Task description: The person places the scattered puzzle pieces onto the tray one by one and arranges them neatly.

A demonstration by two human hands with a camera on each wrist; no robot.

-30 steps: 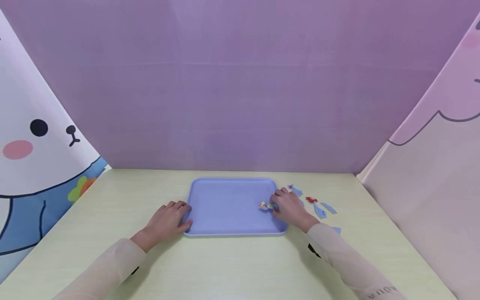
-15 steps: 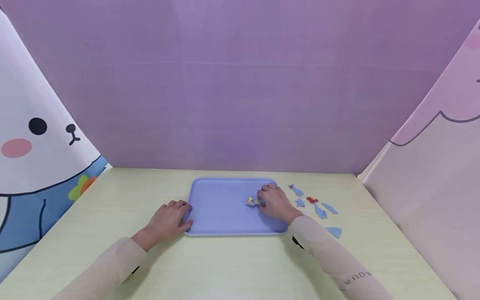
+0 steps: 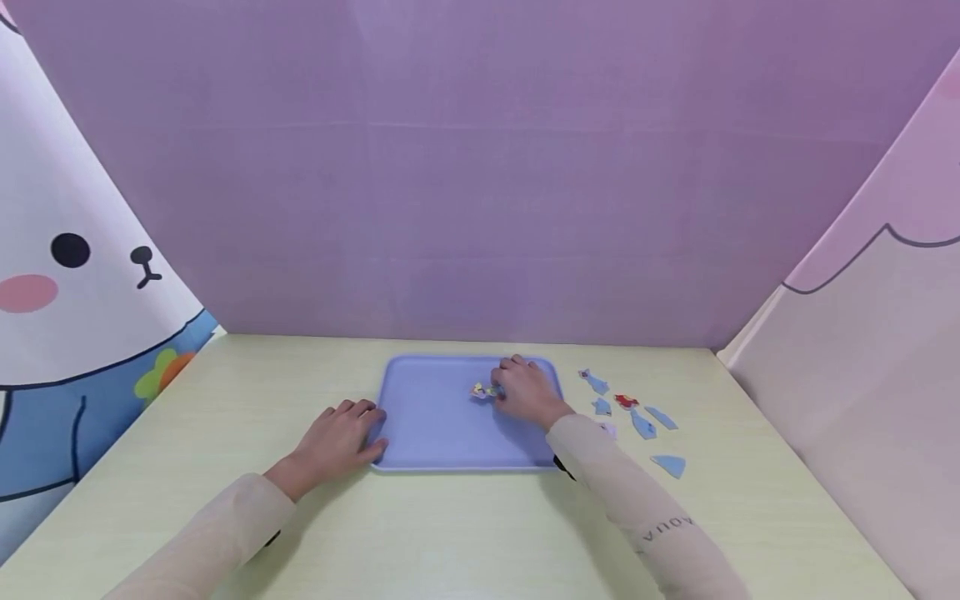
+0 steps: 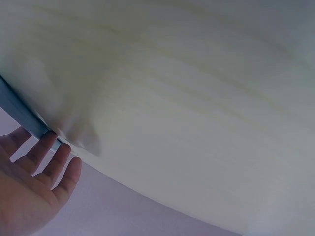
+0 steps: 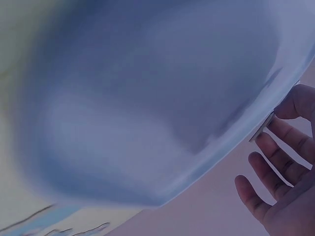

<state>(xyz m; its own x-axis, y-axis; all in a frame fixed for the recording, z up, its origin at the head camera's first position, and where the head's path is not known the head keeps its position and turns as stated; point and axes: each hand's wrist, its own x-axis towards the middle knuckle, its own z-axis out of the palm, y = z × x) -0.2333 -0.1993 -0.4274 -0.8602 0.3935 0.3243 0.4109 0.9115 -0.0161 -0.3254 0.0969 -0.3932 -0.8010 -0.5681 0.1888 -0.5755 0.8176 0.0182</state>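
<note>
L hand (image 3: 337, 440): fingers loosely out at left rim of tray (image 3: 431, 429), prob. steadying it; R hand (image 3: 527, 392): pinching pc (image 3: 481, 390) | table (image 3: 465, 542): bears tray | tray: flat, mid-table, prob. so both hands reach | loose pcs (image 3: 643, 425): right of tray, prob. handy for R hand | pc: over tray, held by one end, prob. so rest shows
</note>
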